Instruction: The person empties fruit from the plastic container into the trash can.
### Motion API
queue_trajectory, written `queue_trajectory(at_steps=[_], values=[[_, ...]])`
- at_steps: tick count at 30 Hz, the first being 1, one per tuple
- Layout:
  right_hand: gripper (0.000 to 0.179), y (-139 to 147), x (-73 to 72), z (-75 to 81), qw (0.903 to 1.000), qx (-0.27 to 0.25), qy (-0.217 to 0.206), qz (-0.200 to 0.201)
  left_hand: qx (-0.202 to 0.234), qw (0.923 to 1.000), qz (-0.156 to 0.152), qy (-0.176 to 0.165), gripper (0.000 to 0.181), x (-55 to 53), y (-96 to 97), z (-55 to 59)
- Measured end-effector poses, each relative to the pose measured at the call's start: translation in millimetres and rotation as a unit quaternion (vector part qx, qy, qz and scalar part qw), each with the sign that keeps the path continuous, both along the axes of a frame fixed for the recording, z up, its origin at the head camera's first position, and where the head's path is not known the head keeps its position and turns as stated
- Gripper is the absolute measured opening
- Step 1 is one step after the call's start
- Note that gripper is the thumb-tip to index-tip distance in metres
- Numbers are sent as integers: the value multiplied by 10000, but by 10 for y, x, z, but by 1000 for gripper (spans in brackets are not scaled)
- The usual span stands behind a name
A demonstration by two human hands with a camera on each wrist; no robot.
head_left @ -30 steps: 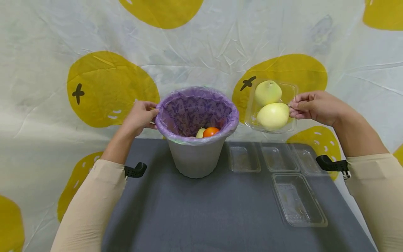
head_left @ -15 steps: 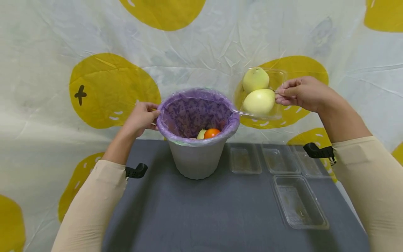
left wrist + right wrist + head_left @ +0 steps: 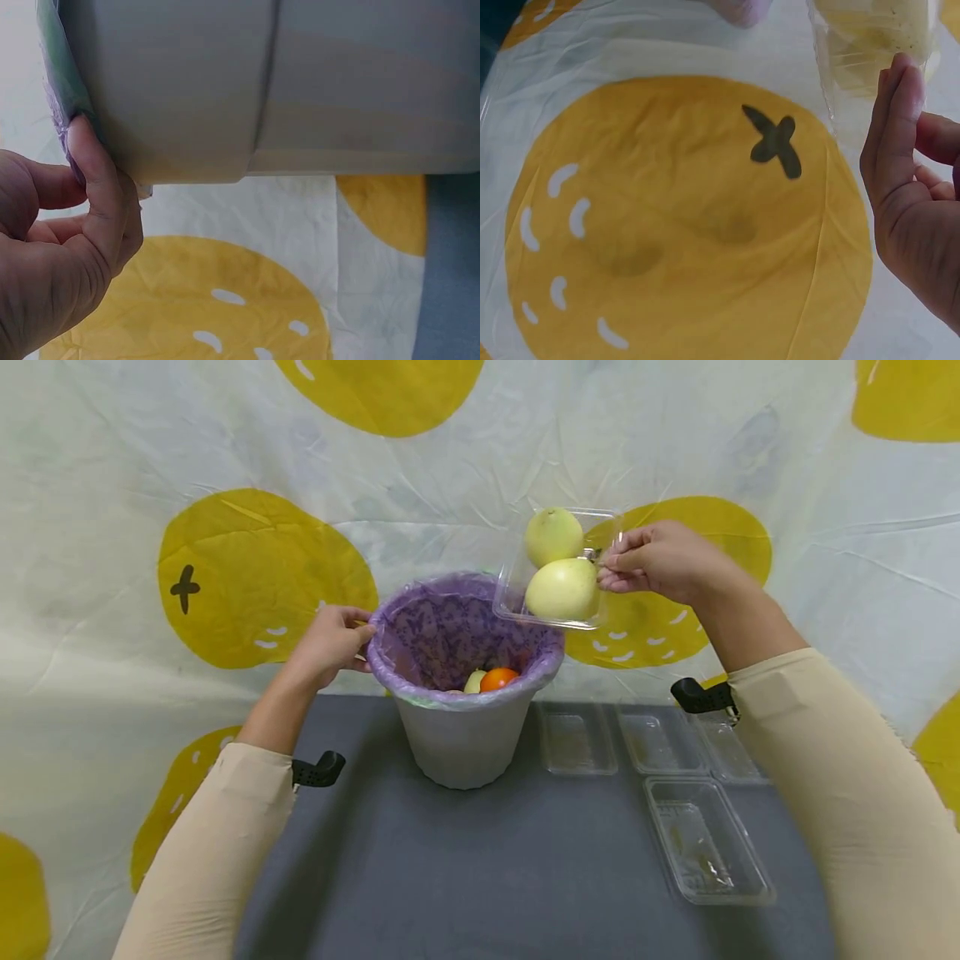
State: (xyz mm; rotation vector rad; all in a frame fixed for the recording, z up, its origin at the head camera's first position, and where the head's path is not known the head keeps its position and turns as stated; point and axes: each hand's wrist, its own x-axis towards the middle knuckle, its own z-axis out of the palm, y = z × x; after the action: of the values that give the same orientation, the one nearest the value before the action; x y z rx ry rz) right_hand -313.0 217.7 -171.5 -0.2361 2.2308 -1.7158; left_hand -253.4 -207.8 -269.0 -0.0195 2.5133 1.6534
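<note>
My left hand [image 3: 332, 642] pinches the rim of a light grey bin [image 3: 461, 747] lined with a purple patterned plastic bag [image 3: 450, 627]. In the left wrist view, thumb and fingers grip the bag-covered edge. Inside the bin, an orange-red round fruit [image 3: 498, 678] lies beside a pale green one [image 3: 476, 682]. My right hand [image 3: 660, 560] pinches the right edge of a clear plastic tray [image 3: 512, 585], held up with its left part over the bin's back right rim. Two pale yellow-green pears [image 3: 564, 589] sit in it, one behind the other.
Several clear plastic trays stand on the grey table right of the bin: a front one [image 3: 705, 843], a near-bin one [image 3: 577, 743], a middle one [image 3: 663, 739] and one partly behind my right forearm. A patterned cloth [image 3: 435, 485] hangs behind the table.
My right hand has carried the clear tray with the two fruits left and slightly up, from right of the bin to over its rim. The left hand keeps its grip on the rim.
</note>
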Motion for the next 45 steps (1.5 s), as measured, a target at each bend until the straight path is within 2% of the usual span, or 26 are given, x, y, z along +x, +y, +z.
queue_trajectory(at_steps=[8,12,18,30,39,45], values=[[12,-297,-65,-2,9986,59,502,-136,13,10000,-10,10,48,12,1,2],[8,-390,-92,-29,9965,246,760,-246,-27,10000,-47,-19,49,26,5,2],[17,-467,-111,-45,9881,901,1209,-292,-48,10000,-55,-64,49,30,14,-2],[15,-618,-143,-39,9724,1488,1764,-350,-75,10000,-53,-32,49,39,0,-2],[18,-689,-187,-43,9498,2115,2293,-258,-42,9999,-91,-31,49,38,20,-1],[17,-769,-209,-29,9486,2148,2320,-119,-25,10000,-89,12,48,35,22,-20]])
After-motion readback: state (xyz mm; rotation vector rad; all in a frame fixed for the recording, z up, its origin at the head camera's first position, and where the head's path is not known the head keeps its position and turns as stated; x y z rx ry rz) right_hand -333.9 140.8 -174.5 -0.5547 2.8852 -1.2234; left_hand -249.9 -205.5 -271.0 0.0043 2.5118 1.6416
